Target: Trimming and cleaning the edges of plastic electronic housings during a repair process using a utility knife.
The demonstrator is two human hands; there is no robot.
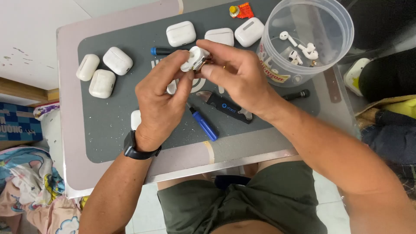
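head view: at centre, left hand (159, 102) and right hand (236, 73) both pinch a white earbud case (193, 58) above the grey mat (112, 130); at 6 o'clock a blue screwdriver (203, 123), at 2 o'clock a clear tub (310, 39) of earbuds
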